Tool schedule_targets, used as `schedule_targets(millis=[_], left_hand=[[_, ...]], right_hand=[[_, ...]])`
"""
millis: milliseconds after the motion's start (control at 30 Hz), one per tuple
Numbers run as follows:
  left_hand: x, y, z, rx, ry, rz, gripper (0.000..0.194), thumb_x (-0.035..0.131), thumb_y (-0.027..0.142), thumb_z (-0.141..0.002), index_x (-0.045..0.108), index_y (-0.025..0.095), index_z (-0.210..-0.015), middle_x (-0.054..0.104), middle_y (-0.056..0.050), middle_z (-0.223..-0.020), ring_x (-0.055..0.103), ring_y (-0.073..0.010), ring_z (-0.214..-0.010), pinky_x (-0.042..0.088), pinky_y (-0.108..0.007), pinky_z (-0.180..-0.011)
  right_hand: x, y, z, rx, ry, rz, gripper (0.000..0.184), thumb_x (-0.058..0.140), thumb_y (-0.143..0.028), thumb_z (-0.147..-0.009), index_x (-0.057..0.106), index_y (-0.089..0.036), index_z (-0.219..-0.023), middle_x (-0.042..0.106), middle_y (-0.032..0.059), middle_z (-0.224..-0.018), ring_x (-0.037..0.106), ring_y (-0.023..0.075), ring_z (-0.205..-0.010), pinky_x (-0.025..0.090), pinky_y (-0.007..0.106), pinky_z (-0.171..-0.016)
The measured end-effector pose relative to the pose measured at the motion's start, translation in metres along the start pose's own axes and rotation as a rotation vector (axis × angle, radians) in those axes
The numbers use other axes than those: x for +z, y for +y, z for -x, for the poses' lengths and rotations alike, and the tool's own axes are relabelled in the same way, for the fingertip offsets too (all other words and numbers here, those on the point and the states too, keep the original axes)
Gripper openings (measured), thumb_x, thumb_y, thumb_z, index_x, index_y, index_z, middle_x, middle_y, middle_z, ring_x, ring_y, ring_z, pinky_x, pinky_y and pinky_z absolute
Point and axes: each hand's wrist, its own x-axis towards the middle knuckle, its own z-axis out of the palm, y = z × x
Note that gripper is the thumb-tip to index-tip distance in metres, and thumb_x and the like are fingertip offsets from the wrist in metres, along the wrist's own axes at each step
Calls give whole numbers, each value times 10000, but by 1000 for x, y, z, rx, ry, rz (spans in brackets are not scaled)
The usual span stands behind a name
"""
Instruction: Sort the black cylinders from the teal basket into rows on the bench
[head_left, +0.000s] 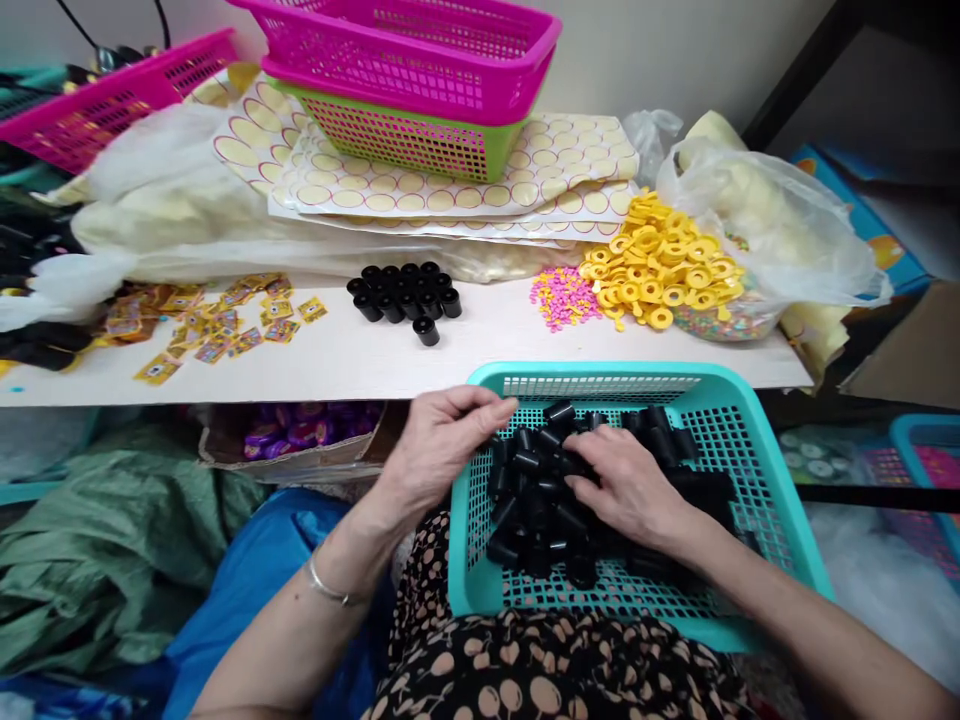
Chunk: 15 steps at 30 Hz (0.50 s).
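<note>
A turquoise basket (780, 480) rests on the lap, holding many loose black plastic cylinders (570, 520). My right hand (626, 480) reaches into it, thumb and fingers bent around a black cylinder in the pile. At the basket's far left corner is my left hand (446, 435), its thumb and fingers drawn together; whatever lies inside them is hidden. On the white table stands a tight group of upright black cylinders (405, 290), open ends up. One more cylinder (426, 332) stands just in front of that group.
Left on the table (337, 370) lie small printed yellow packets (217, 325). To the right are yellow ring-shaped pieces (667, 265) and pink and yellow bits (562, 297). Stacked pink (420, 70) and green baskets (405, 135) sit behind on circle-printed sheets (570, 160).
</note>
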Motion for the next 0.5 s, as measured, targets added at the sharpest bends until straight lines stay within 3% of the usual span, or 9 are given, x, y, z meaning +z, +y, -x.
schedule_targets(millis=[133,233,333,500], left_hand=[[30,-5,1,-206,-228,242,477,577,548,-773,573,115,-572,510,-16,-566,307,-28,-404,125,-188,-350],[42,-12,-4,-292,-275,321,511,546,584,-778,522,120,-566,519,-27,-597,335,-28,-396,107,-192,-349],[48,-18,-7,-318,-284,337,492,567,564,-771,494,126,-560,486,-9,-568,329,-28,-384,102,-193,-344],[50,-22,-9,-272,-223,283,487,582,571,-755,508,123,-577,438,19,-543,298,-25,-394,113,-187,-343]], right_hand=[[-10,2,17,149,166,-682,288,610,-223,-789,564,-235,-1073,588,31,-1023,546,192,-934,459,338,-804],[-16,-6,22,143,190,-938,274,662,-223,-762,592,-242,-1026,583,20,-1016,570,184,-929,477,316,-808],[-19,-16,21,99,218,-969,263,647,-187,-775,598,-255,-1024,564,16,-1008,571,171,-924,479,294,-804],[-22,-26,17,-28,283,-730,239,595,-141,-799,606,-247,-1013,548,25,-945,546,161,-863,471,289,-772]])
